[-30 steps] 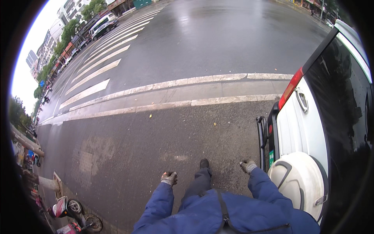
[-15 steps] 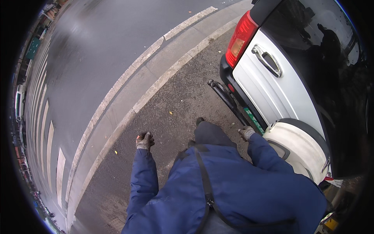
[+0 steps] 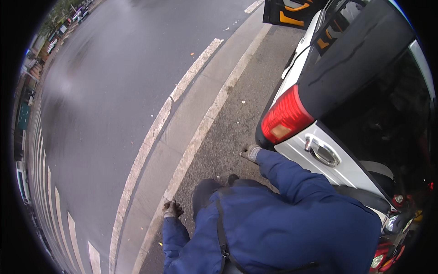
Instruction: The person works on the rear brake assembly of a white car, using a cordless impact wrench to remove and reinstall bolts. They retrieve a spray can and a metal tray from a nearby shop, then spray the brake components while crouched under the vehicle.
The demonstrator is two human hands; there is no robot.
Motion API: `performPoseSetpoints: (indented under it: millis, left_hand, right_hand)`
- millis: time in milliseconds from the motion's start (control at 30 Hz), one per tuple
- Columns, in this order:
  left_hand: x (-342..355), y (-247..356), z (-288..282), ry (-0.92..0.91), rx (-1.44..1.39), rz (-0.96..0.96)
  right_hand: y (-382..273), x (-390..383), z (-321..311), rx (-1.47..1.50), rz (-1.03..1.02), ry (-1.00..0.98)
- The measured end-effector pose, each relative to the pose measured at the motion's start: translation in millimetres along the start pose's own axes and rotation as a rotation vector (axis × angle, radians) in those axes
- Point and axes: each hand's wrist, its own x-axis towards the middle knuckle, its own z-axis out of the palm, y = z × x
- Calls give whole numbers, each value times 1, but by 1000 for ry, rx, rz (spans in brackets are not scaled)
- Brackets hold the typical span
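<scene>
Left hand (image 3: 172, 209) gloved, curled on nothing, well left of white vehicle (image 3: 315, 150); right hand (image 3: 250, 152) gloved, grip loose and unladen, just beside its red tail lamp (image 3: 284, 116); rear door likely heavy, stiff, best taken at chrome handle (image 3: 322, 151)

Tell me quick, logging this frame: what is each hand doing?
Left hand: gloved, curled, holding nothing visible.
Right hand: gloved, empty, beside the white vehicle.
</scene>
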Motion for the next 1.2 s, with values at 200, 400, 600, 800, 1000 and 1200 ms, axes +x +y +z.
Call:
performPoseSetpoints:
  millis: [200, 400, 600, 800, 1000, 1200]
  left_hand:
    - [94, 117, 80, 158, 294, 98]
    - [186, 286, 204, -74, 251, 28]
    - [258, 414, 361, -253, 502, 255]
    - [295, 440, 532, -349, 471, 119]
    - [273, 408, 763, -649, 751, 240]
    - [260, 387, 1010, -1104, 497, 381]
  right_hand:
    - [-67, 107, -53, -17, 3, 92]
    - [-49, 155, -102, 49, 192, 179]
    - [15, 211, -133, 319, 361, 352]
    - [44, 304, -230, 553, 399, 329]
    - [-76, 379, -460, 935, -43, 306]
    - [-132, 434, -609, 1346, -552, 503]
